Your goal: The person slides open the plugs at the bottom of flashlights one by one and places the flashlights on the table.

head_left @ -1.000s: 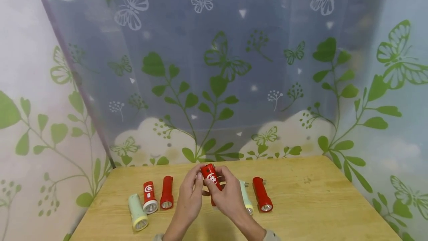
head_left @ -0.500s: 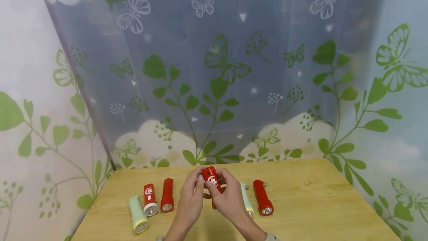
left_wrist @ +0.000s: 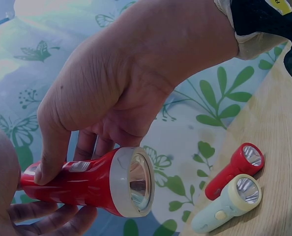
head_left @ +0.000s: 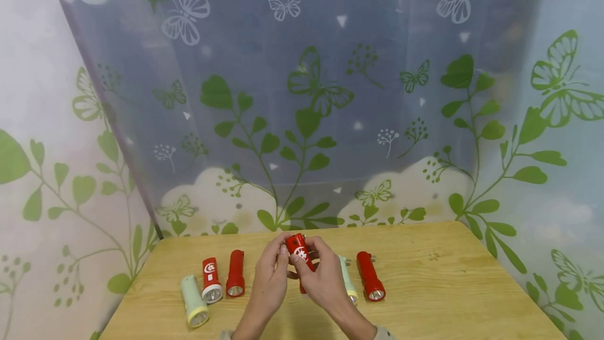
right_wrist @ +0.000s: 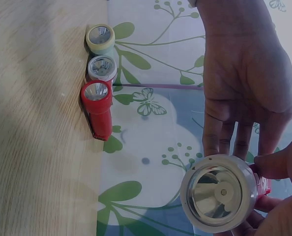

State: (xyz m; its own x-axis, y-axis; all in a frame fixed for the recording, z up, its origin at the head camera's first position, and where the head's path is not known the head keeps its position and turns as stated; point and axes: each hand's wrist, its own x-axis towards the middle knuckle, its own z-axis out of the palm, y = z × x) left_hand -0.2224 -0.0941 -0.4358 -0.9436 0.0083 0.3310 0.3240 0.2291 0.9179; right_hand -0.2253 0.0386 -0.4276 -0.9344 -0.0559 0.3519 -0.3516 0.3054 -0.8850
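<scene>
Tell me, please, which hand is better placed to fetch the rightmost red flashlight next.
Probably the right hand: it is nearer the rightmost red flashlight; the left hand, also gripping the held flashlight, lies farther off.

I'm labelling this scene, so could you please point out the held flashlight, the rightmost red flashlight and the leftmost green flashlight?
Held flashlight [left_wrist: 91, 184], left wrist view: red barrel.
Rightmost red flashlight [head_left: 370, 275], head view: middle of the body.
Leftmost green flashlight [head_left: 193, 296], head view: pale green barrel.
</scene>
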